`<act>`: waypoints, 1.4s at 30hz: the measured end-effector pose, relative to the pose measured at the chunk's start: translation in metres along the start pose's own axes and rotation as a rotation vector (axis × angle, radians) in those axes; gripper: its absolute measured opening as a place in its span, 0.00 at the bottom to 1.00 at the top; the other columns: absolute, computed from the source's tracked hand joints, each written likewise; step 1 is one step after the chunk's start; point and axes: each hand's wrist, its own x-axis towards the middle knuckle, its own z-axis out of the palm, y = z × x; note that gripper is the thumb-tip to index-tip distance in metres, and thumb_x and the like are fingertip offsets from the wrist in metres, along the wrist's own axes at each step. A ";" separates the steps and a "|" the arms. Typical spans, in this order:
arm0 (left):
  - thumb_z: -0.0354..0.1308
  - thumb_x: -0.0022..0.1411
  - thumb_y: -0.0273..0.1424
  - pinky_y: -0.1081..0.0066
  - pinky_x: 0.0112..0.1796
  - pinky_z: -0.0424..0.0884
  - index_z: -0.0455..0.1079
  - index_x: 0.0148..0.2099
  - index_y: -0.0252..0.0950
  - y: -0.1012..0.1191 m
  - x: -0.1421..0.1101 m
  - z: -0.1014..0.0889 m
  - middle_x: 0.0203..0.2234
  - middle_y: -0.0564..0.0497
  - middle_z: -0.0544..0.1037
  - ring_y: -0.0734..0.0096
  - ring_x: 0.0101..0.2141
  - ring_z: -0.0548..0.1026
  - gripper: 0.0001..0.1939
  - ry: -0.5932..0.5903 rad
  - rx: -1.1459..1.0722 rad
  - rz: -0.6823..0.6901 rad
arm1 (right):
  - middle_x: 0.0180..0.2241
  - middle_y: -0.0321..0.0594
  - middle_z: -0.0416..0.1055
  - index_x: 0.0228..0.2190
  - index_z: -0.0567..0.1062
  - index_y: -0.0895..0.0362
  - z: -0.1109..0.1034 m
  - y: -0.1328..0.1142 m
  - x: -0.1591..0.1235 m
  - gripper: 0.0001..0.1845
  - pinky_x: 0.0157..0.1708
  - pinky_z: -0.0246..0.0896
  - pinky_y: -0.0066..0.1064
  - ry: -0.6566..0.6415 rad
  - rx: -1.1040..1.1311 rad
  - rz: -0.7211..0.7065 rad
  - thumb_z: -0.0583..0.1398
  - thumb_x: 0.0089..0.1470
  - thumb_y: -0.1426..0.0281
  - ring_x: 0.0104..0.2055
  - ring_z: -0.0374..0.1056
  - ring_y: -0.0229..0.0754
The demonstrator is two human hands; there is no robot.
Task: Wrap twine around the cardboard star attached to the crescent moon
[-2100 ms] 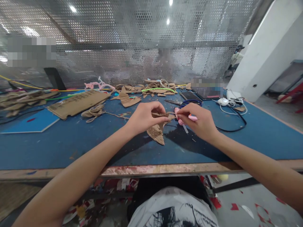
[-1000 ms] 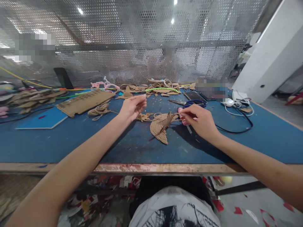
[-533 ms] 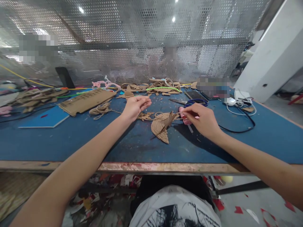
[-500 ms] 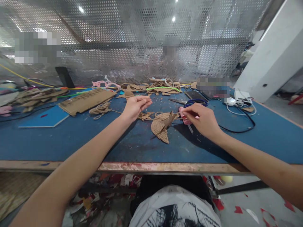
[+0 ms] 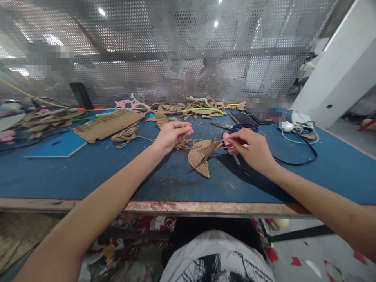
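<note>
A fan-shaped piece of cardboard wound with twine lies on the blue table in front of me. My right hand is closed on a pink tool and touches the piece's top edge. My left hand hovers just left of it, fingers pinched together on a thin strand of twine that I can barely make out. A small brown cardboard scrap lies under that hand.
A twine coil and a flat cardboard sheet lie to the left. Blue-handled scissors, a phone and a white charger with a black cable sit at the right. Cardboard scraps and a green pipe cleaner line the mesh wall.
My left hand let go of the cardboard piece, swung out to the left, then drifted back a little to the right. The piece now rests on the table; my right hand stayed put.
</note>
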 end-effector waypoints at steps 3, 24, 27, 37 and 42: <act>0.57 0.54 0.15 0.73 0.40 0.76 0.73 0.35 0.26 -0.001 -0.004 0.004 0.28 0.44 0.80 0.72 0.31 0.80 0.07 -0.034 0.001 -0.025 | 0.30 0.40 0.74 0.32 0.76 0.54 0.000 0.002 0.001 0.06 0.33 0.66 0.34 0.004 -0.059 -0.039 0.58 0.58 0.70 0.32 0.70 0.41; 0.68 0.45 0.33 0.62 0.45 0.70 0.72 0.46 0.35 -0.022 -0.030 0.030 0.36 0.48 0.79 0.65 0.39 0.77 0.24 -0.545 0.557 0.258 | 0.28 0.39 0.74 0.31 0.74 0.53 -0.003 -0.016 0.002 0.05 0.33 0.63 0.33 0.036 -0.028 -0.126 0.58 0.58 0.70 0.31 0.68 0.40; 0.68 0.44 0.31 0.63 0.44 0.71 0.72 0.44 0.35 -0.022 -0.036 0.034 0.35 0.49 0.80 0.65 0.38 0.77 0.22 -0.504 0.507 0.242 | 0.29 0.39 0.74 0.31 0.74 0.53 -0.003 -0.021 0.001 0.05 0.34 0.64 0.34 0.029 -0.013 -0.130 0.58 0.58 0.70 0.31 0.69 0.41; 0.66 0.46 0.31 0.70 0.33 0.70 0.69 0.42 0.35 -0.023 -0.052 0.047 0.28 0.53 0.76 0.72 0.28 0.73 0.19 -0.383 0.418 0.215 | 0.33 0.43 0.72 0.32 0.77 0.54 0.000 -0.023 -0.002 0.05 0.32 0.66 0.32 0.036 -0.007 -0.083 0.59 0.56 0.72 0.35 0.70 0.41; 0.68 0.44 0.33 0.73 0.28 0.68 0.68 0.43 0.35 -0.028 -0.054 0.048 0.26 0.55 0.73 0.75 0.25 0.70 0.22 -0.355 0.368 0.195 | 0.34 0.42 0.74 0.31 0.78 0.53 0.001 -0.020 -0.002 0.05 0.32 0.66 0.32 0.058 0.014 -0.076 0.60 0.55 0.71 0.35 0.71 0.41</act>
